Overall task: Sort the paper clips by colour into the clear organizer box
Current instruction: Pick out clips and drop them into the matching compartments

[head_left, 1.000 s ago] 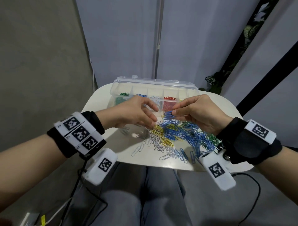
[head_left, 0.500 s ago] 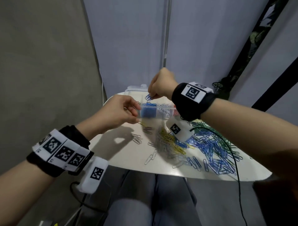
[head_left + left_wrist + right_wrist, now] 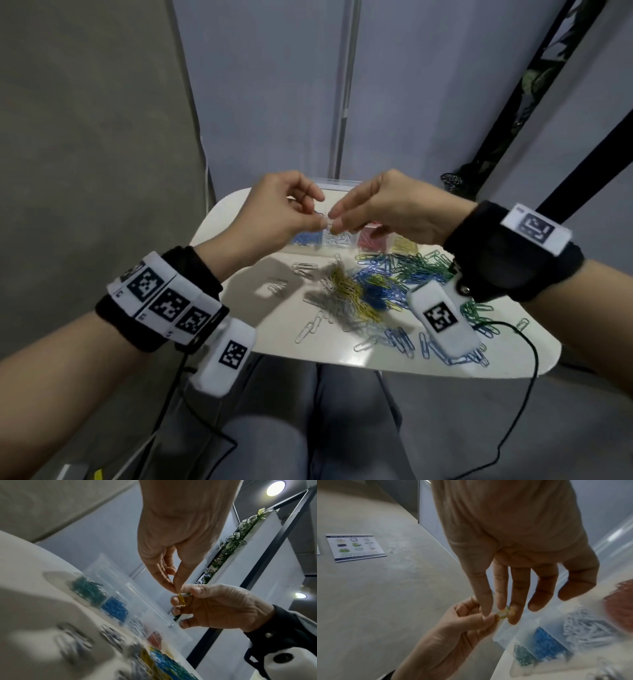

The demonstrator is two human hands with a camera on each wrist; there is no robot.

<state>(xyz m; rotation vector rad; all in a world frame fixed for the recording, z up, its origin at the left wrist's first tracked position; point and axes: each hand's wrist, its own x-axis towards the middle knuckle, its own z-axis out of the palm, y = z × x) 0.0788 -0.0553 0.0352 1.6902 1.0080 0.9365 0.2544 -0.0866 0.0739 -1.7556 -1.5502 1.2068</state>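
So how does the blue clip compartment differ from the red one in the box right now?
The blue clip compartment sits left of the white clips, the red clip compartment right of them. From the head view, the left hand partly covers the blue; the red is under the right hand. Both lie in the same row of the clear plastic organizer box.
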